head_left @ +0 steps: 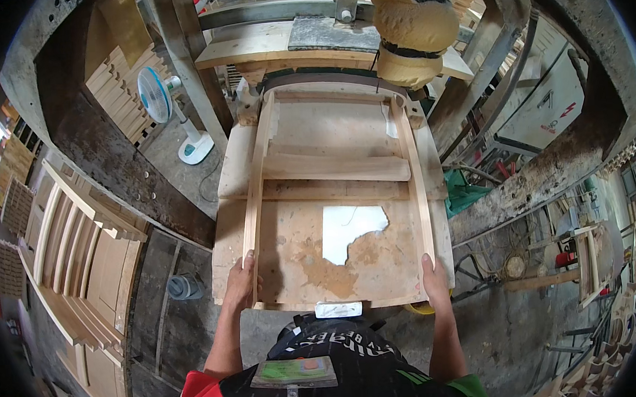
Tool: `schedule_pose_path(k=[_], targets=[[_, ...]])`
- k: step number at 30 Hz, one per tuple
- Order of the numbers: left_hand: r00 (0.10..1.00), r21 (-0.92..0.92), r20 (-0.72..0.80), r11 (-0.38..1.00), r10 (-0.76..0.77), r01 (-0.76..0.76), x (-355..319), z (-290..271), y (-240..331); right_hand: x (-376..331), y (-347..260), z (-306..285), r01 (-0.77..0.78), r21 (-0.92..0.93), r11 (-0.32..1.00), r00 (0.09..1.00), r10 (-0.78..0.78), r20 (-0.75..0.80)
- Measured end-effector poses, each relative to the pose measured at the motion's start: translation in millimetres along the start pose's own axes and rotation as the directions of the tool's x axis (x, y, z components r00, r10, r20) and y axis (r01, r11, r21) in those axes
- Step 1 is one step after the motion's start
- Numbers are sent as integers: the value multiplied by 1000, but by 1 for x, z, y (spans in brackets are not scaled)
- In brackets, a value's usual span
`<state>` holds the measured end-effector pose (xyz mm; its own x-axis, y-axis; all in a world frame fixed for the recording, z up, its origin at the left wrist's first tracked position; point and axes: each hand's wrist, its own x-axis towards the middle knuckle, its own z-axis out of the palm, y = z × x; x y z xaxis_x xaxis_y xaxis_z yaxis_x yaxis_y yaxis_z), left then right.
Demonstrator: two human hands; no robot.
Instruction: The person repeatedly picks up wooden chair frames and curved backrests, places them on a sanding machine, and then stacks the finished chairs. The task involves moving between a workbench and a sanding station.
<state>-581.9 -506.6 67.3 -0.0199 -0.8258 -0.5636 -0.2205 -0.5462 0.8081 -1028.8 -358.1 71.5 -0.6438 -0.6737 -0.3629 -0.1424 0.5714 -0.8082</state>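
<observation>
A pale wooden frame, like a chair back, lies on a worn wooden board [292,244] before me. It has a left rail [255,188], a right rail [418,184] and a broad crossbar [334,165] between them. My left hand [240,283] is closed round the near end of the left rail. At the near end of the right rail, my right hand [435,282] grips with its thumb on top; its other fingers are mostly hidden. Between the rails, a torn white sheet [342,226] lies on the board. The frame's far end meets a curved dark edge [324,78].
Heavy metal posts [118,139] flank the board. Yellow foam wrapping [416,37] hangs over its far right. A white-and-blue fan [154,95] stands left, above a grey bucket [184,287]. Slatted wooden chair parts [78,252] are stacked left; an electrical cabinet [540,105] stands right.
</observation>
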Motion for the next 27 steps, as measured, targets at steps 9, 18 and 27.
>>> schedule_pose_path(k=[9,18,27], targets=[[1000,-1,-8,1000,18,-18,2,0,-3,-3,-2,0,-5,-24,1000,1000,4,-20],[998,11,-20,998,60,-59,12,3,-14,2,8,3,-12,-101,995,999,9,-34],[1000,39,-17,999,-6,7,4,0,-5,1,2,4,-59,63,996,998,58,29]])
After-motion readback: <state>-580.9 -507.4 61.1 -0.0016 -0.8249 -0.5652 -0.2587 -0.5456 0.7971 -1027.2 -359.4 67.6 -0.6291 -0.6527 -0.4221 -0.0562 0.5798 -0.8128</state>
